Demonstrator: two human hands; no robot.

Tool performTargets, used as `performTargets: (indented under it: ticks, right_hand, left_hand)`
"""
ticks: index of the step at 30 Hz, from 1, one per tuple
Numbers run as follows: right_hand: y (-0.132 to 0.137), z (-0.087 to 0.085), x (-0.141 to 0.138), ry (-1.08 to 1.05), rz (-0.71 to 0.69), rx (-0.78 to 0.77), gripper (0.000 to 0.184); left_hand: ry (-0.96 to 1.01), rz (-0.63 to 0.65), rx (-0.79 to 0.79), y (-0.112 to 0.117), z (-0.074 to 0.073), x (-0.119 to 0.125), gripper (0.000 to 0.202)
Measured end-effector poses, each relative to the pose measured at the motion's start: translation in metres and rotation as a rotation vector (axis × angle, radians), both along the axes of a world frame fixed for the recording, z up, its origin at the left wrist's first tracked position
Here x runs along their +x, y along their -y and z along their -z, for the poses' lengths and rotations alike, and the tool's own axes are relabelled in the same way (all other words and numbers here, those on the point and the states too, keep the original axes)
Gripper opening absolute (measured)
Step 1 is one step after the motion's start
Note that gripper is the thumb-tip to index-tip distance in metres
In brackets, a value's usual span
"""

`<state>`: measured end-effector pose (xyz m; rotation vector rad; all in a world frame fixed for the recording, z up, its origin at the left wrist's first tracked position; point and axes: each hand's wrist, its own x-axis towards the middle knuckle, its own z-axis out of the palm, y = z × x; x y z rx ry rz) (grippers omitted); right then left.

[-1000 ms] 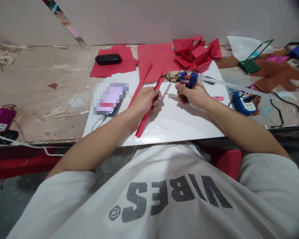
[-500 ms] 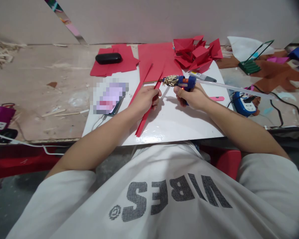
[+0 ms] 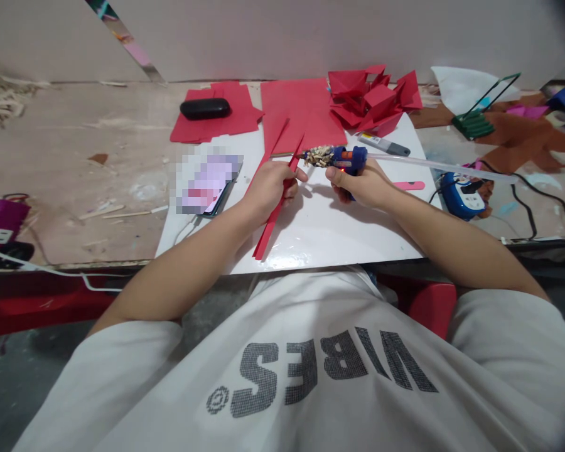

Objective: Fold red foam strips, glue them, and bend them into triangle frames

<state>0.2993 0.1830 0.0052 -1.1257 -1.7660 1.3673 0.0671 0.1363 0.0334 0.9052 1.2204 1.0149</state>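
Note:
My left hand [image 3: 274, 188] is closed on a folded red paper strip [image 3: 269, 237], whose near end slants down toward the board's front edge. Another red strip [image 3: 274, 143] lies beyond that hand, partly over a red sheet [image 3: 295, 103]. In my right hand [image 3: 358, 184] is a blue glue gun [image 3: 355, 158], crusted with dried bits near its front, a small red light glowing on it. Its nozzle points left, close to the strip; whether it touches I cannot tell. A long clear glue stick [image 3: 433, 164] sticks out of its back.
On the white board [image 3: 358, 242] are a phone [image 3: 211, 185], a grey cutter [image 3: 385, 144] and a pink stick [image 3: 407, 186]. Behind stand folded red paper pieces [image 3: 374, 100] and a black case [image 3: 204, 108] on red sheets. A blue power socket [image 3: 464, 196] with black cables is at right.
The glue gun has shifted slightly left along the strip. My left fingers have shifted a little, with the index finger now stretched further right, and the strip's near end has moved slightly left.

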Motion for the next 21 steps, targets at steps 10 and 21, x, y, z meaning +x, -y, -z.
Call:
performTargets:
  ticks: [10,21]
  right_hand:
    - [0.0016,0.0006,0.0003,0.042,-0.063,0.04,0.071]
    - [0.0057,-0.0039,-0.0018,0.085,-0.09,0.062,0.079]
  left_hand:
    - [-0.003,0.036,0.056,-0.0029,0.0093,-0.0032,0.012]
    - [-0.028,0.058,0.063,-0.0038,0.0107,-0.0065,0.011]
